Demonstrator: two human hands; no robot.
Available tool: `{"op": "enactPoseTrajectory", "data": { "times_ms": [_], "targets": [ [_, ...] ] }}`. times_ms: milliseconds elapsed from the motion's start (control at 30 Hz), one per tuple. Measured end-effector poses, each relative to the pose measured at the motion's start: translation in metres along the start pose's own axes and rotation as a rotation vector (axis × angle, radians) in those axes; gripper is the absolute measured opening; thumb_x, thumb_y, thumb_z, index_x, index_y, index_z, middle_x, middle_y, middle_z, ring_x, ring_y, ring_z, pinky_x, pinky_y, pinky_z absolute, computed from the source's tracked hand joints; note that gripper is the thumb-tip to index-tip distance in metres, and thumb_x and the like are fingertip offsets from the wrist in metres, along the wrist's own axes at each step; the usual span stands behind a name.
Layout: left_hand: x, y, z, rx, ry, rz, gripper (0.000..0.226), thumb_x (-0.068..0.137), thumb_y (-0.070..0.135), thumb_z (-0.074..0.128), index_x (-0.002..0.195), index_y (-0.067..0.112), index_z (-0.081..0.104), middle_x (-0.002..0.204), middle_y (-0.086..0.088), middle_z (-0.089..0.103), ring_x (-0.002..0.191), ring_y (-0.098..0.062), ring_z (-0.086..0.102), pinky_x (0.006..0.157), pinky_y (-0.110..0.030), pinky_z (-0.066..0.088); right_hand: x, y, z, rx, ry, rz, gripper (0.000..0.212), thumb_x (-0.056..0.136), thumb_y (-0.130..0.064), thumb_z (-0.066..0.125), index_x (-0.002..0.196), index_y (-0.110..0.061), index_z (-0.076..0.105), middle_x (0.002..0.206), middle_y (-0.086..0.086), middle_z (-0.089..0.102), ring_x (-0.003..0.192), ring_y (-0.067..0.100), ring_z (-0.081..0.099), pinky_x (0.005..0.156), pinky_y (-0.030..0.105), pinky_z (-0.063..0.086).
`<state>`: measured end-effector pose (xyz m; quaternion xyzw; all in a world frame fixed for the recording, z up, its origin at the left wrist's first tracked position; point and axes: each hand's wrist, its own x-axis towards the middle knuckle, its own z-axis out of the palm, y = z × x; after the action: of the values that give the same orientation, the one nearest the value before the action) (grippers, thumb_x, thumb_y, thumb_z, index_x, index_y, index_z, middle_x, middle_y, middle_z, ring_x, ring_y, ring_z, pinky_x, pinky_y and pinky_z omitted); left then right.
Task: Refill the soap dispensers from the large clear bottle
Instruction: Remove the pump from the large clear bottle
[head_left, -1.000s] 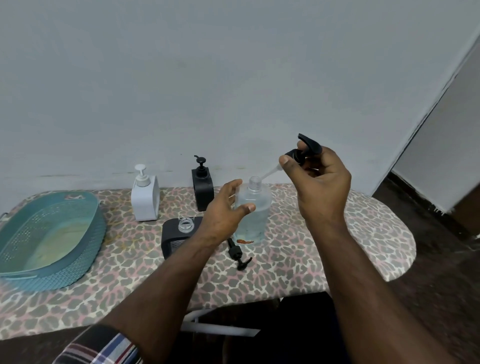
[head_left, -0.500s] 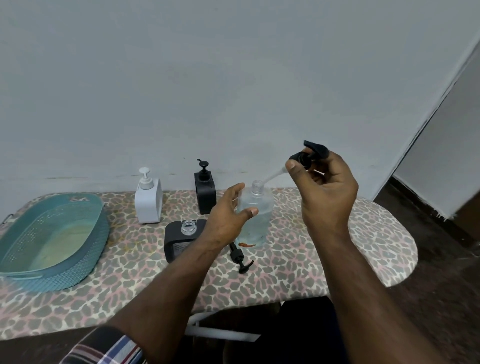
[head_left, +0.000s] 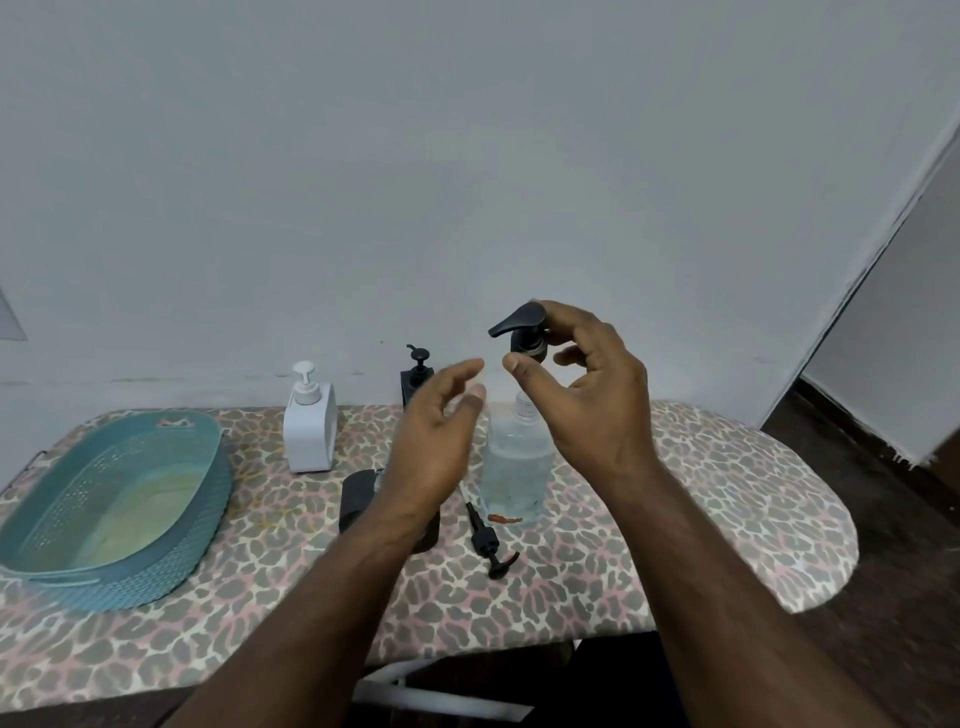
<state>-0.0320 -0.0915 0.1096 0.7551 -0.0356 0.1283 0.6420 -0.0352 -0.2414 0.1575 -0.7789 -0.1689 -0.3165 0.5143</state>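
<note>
Black pump head (head_left: 524, 332) pinched in right hand (head_left: 587, 395) above uncapped clear bottle (head_left: 514, 462) on ironing board (head_left: 727, 499). Left hand (head_left: 436, 441) open, empty, beside bottle. Best to park pump, steady bottle before pouring.

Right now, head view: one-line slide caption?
Right hand lifts black pump off clear bottle; left hand open beside it.
</note>
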Motion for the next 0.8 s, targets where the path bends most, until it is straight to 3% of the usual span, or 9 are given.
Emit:
{"op": "enactPoseTrajectory", "data": {
  "times_ms": [100, 200, 367, 533, 800],
  "targets": [
    [-0.007, 0.026, -0.017, -0.159, 0.076, 0.113, 0.034, 0.096, 0.029, 0.052, 0.125, 0.028, 0.069, 0.124, 0.014, 0.069, 0.12, -0.001, 0.061, 0.105, -0.03, 0.05, 0.001, -0.002, 0.005, 0.0, -0.03, 0.018, 0.046, 0.086, -0.024, 0.08, 0.125, -0.04, 0.063, 0.114, -0.019, 0.067, 0.113, 0.01, 0.06, 0.087, 0.027, 0.052],
    [-0.004, 0.034, -0.024, -0.116, 0.046, 0.131, 0.032, 0.1, 0.02, 0.054, 0.127, 0.028, 0.068, 0.125, 0.014, 0.069, 0.119, 0.004, 0.06, 0.101, -0.022, 0.049, 0.008, -0.009, 0.008, 0.005, -0.02, -0.012, 0.045, 0.085, -0.025, 0.08, 0.125, -0.037, 0.063, 0.113, -0.019, 0.069, 0.112, 0.011, 0.062, 0.086, 0.033, 0.053],
    [0.007, 0.016, -0.02, 0.014, -0.008, 0.003, 0.036, 0.101, 0.022, 0.06, 0.136, 0.03, 0.061, 0.129, 0.019, 0.064, 0.119, 0.006, 0.056, 0.107, -0.028, 0.046, 0.037, -0.028, -0.004, 0.095, 0.096, -0.053, 0.042, 0.084, -0.021, 0.081, 0.123, -0.023, 0.067, 0.108, -0.01, 0.073, 0.102, 0.013, 0.067, 0.082, 0.038, 0.054],
    [0.01, -0.003, -0.009, 0.106, -0.055, -0.085, 0.045, 0.098, 0.023, 0.063, 0.142, 0.029, 0.055, 0.131, 0.019, 0.06, 0.123, -0.002, 0.056, 0.109, -0.043, 0.05, 0.061, -0.042, -0.016, 0.136, 0.15, -0.061, 0.036, 0.084, -0.019, 0.08, 0.117, -0.026, 0.068, 0.104, -0.013, 0.074, 0.099, 0.01, 0.069, 0.08, 0.039, 0.055],
    [0.011, -0.019, -0.003, 0.159, -0.108, -0.145, 0.052, 0.096, 0.022, 0.064, 0.146, 0.028, 0.049, 0.144, 0.014, 0.057, 0.125, -0.004, 0.055, 0.112, -0.038, 0.046, 0.061, -0.036, -0.017, 0.201, 0.225, -0.046, 0.037, 0.084, -0.015, 0.08, 0.118, -0.019, 0.067, 0.105, -0.008, 0.074, 0.1, 0.016, 0.07, 0.078, 0.037, 0.054]
  ]
}}
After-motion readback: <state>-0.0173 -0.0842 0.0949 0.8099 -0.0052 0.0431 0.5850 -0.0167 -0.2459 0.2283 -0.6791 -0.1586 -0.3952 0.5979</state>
